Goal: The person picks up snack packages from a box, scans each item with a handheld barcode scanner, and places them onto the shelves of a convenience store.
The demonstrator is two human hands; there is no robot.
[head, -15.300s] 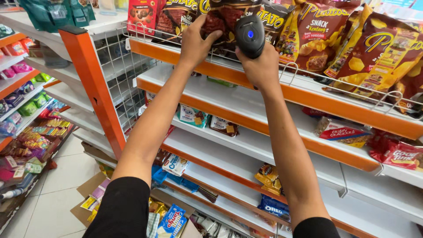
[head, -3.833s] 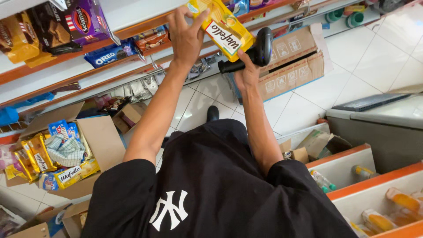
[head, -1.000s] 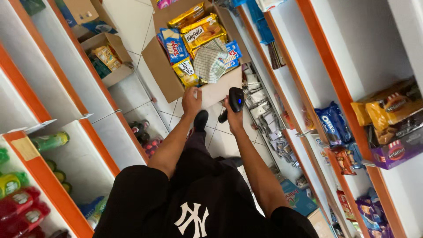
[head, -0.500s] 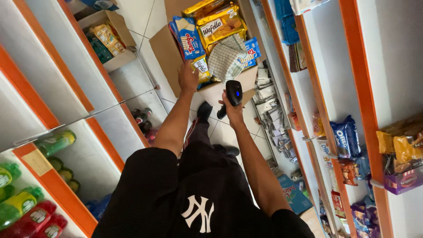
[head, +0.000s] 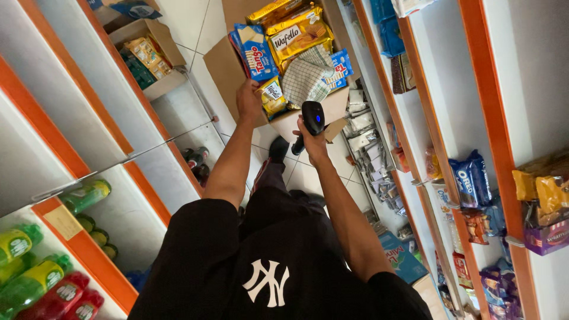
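Snack packs (head: 299, 35) in box (head: 228, 71), btwn shelf rows, ahead.

Shelves (head: 415, 118) flank narrow aisle; snack-filled carton (head: 228, 65) blocks floor ahead.

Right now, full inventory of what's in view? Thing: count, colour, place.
Cardboard box: one, brown, open on the floor ahead.
Snack packs: several, yellow and blue, inside the box.
Checked cloth: one, white-green, in the box.
Small yellow pack: one, at the box's near edge.
Second box: one, brown, upper left floor.
Bottles: several, green and red, lower left shelf.
Biscuit packs: several, blue, right shelves.
Scanner: one, black.
Left hand: on the small yellow pack.
Right hand: grips the scanner.
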